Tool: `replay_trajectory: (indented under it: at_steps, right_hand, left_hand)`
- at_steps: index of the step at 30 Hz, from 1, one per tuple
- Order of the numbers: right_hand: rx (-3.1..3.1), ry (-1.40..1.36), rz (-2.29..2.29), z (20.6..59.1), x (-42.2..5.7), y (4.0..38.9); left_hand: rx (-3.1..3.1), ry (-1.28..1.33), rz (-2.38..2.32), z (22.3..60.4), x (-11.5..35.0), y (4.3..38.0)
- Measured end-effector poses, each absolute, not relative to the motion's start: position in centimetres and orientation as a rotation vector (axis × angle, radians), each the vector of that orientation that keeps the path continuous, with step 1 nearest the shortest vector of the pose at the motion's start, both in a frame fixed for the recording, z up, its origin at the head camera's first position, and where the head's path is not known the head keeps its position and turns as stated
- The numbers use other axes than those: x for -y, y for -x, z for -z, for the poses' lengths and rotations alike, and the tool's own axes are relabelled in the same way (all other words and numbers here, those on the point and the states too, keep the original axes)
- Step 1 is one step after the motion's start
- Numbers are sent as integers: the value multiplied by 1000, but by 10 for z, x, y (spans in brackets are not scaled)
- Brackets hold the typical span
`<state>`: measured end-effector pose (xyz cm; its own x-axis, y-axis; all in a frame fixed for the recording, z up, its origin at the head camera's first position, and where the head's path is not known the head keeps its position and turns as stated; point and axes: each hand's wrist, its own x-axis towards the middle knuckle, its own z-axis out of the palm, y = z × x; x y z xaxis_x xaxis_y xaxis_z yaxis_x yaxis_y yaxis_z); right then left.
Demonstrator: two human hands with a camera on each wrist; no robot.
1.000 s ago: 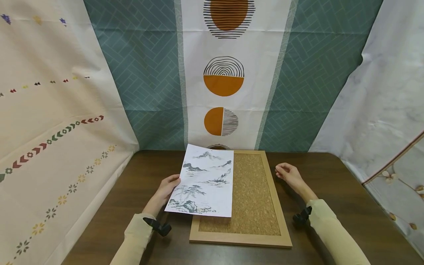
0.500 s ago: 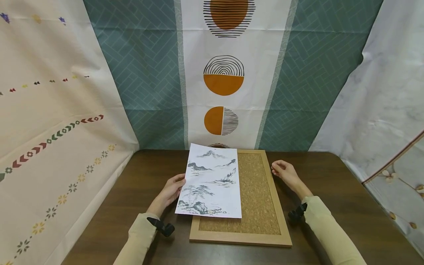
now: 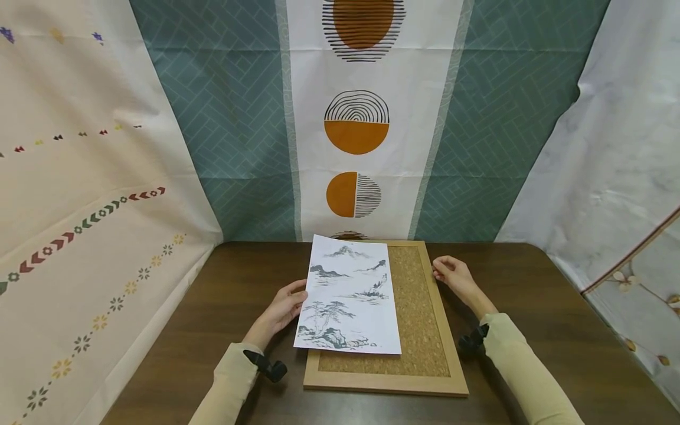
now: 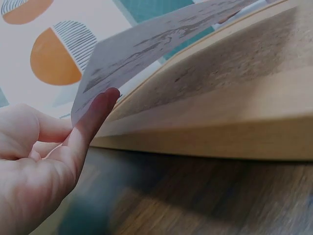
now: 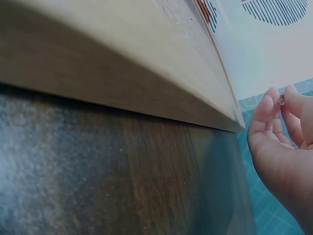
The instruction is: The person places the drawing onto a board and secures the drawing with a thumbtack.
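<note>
A white paper sheet [image 3: 366, 319] printed with ink mountains and trees hangs over the left part of a wood-framed cork board [image 3: 419, 307]. My left hand [image 3: 281, 310] pinches the sheet's left edge between thumb and fingers. Seen from the left wrist, the sheet [image 4: 132, 56] is raised above the board's frame [image 4: 220, 134]. Beside the board's upper right edge is my right hand [image 3: 458, 280]. Its thumb and fingertips pinch a small clear push pin [image 5: 281, 100], best seen in the right wrist view. The sheet covers much of the board's left side.
The board lies flat on a dark wooden table [image 3: 223, 295]. A patterned hanging cloth [image 3: 361, 159] stands behind the table's back edge, with a cream cloth [image 3: 106, 265] at the left and a white one [image 3: 611, 177] at the right. Black cameras are strapped to both wrists.
My left hand has carried the sheet rightward, farther over the cork board. My right hand has shifted slightly left, closer to the board's right edge.
</note>
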<state>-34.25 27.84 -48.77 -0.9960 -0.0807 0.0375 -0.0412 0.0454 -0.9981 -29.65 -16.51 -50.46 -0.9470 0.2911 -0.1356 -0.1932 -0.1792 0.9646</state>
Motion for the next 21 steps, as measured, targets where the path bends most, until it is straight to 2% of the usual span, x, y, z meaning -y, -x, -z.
replay_trajectory:
  at_steps: [21]
  right_hand:
    - [-2269,161,2132,490,-271,352]
  left_hand:
    - [-1721,-252,-2144,502,136,293]
